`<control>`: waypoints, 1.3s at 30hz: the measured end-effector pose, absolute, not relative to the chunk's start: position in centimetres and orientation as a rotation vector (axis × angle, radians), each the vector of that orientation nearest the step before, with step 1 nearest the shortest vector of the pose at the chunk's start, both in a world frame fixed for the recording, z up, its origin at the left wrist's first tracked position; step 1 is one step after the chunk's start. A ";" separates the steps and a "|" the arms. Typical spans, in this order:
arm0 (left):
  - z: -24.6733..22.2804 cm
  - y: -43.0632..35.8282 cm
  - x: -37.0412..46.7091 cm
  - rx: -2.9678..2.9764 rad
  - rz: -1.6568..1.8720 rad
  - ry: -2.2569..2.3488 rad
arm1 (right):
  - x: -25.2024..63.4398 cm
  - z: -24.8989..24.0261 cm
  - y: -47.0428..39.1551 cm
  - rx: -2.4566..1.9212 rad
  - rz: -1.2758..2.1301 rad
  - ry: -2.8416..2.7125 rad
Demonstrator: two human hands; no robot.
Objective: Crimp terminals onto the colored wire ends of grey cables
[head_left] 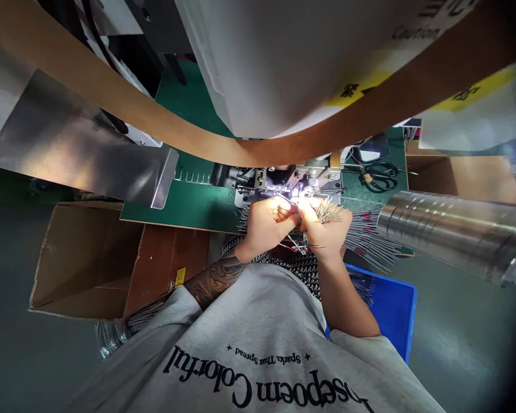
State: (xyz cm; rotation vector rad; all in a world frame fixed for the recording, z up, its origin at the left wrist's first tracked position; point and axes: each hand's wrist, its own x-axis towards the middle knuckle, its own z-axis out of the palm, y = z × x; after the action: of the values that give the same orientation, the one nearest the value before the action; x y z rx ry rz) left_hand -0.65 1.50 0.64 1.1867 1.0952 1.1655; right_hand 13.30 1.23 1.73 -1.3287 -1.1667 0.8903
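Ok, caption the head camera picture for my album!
Left hand and right hand close together at a lit metal machine, right holding a wire bundle.

Centre tabletop (198, 202), there's the machine (260, 178), left hand (264, 226) and right hand (329, 235) at its near side! The wire bundle (370, 241) fans out right; coiled cable (380, 176) lies far right, carton (165, 264) near left, bin (399, 310) near right.
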 end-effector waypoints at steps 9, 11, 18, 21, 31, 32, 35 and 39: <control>0.3 1.0 -1.9 1.510 1.153 1.082 | 13.4 1.0 -0.8 -1.190 0.818 -1.152; 0.5 0.6 -2.0 1.468 1.184 1.100 | 13.4 0.8 -1.1 -1.196 0.794 -1.099; 0.9 -0.3 -1.8 1.277 1.159 1.010 | 13.4 0.5 -1.0 -1.235 0.848 -1.060; 0.9 -0.4 -1.8 1.289 1.162 1.012 | 13.4 0.8 -0.9 -1.226 0.881 -1.051; 0.6 -0.9 -3.7 1.479 1.155 0.975 | 13.9 1.0 -0.7 -1.225 0.973 -1.062; 0.5 -1.1 -4.0 1.518 1.137 0.956 | 14.1 0.7 -0.8 -1.226 0.981 -1.038; -0.1 -2.1 -4.3 1.609 1.040 0.904 | 14.9 -0.2 -1.1 -1.204 0.997 -0.984; -1.2 -3.3 -2.8 1.556 1.072 1.001 | 16.0 -0.4 -1.1 -1.103 1.069 -1.007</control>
State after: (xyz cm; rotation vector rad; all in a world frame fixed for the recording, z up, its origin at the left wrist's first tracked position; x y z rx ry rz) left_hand -2.78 -3.30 -1.18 1.5562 1.0008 1.0721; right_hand 15.96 -1.14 -0.40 -1.1031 -1.0066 1.0693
